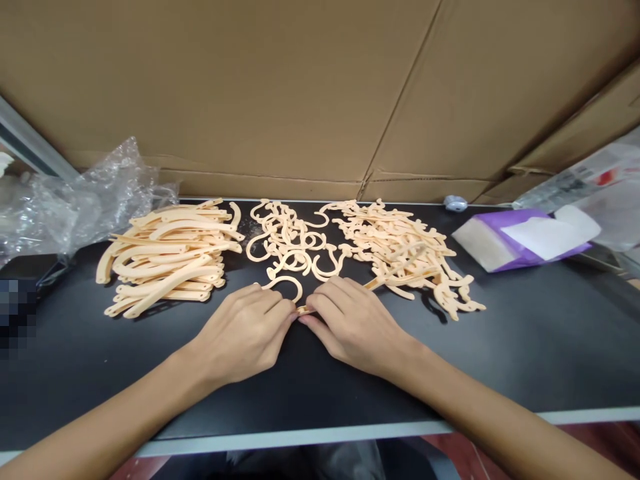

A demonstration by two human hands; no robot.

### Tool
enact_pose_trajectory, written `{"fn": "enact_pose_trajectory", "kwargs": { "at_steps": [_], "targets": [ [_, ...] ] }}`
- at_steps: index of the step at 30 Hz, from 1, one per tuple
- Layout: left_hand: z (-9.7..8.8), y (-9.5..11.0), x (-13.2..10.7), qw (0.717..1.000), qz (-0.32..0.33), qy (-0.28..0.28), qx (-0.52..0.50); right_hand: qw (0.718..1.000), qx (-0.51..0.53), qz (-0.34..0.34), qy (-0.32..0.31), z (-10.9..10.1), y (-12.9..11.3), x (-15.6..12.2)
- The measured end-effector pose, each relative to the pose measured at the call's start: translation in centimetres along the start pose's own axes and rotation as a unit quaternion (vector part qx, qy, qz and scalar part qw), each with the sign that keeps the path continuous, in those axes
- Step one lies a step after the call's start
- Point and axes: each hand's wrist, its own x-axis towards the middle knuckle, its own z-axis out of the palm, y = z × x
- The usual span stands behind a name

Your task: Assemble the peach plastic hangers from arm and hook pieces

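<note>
My left hand (245,330) and my right hand (350,320) meet at the middle of the table, fingertips pinched around cream plastic hanger pieces. A short bit of hanger piece (303,311) shows between the fingertips. From behind my right hand sticks out the end of a hanger arm (375,283), in line with that bit. My left hand is closed, and its fingers mostly cover what it grips. Just beyond the fingertips curves a hanger hook (299,288); whether it is held or lies on the table I cannot tell.
A pile of long curved hanger arms (170,250) lies left, loose hooks (287,230) in the middle, shorter notched arms (400,243) right. Clear plastic wrap (95,193) and a dark box (30,280) flank the left; a purple-white packet (525,237) lies right. Cardboard (250,87) stands behind.
</note>
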Motion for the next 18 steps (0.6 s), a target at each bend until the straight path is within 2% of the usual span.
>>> {"fn": "enact_pose_trajectory", "kwargs": {
  "at_steps": [3, 9, 14, 18],
  "targets": [
    [0.03, -0.06, 0.04, 1.000, 0.008, -0.008, 0.017, 0.999, 0.028, 0.016, -0.012, 0.11, -0.02, -0.05],
    [-0.17, -0.04, 0.05, 0.999, -0.011, -0.031, -0.013, 0.990, 0.133, 0.029, -0.024, 0.51, 0.14, -0.14],
    [-0.13, 0.04, 0.11, 0.998, -0.035, -0.043, -0.040, 0.988, 0.148, 0.025, -0.035, 0.50, 0.15, 0.04],
    [-0.25, 0.14, 0.26, 0.999, -0.019, -0.034, -0.024, 0.987, 0.154, 0.014, -0.045, 0.02, 0.04, 0.18]
  ]
}}
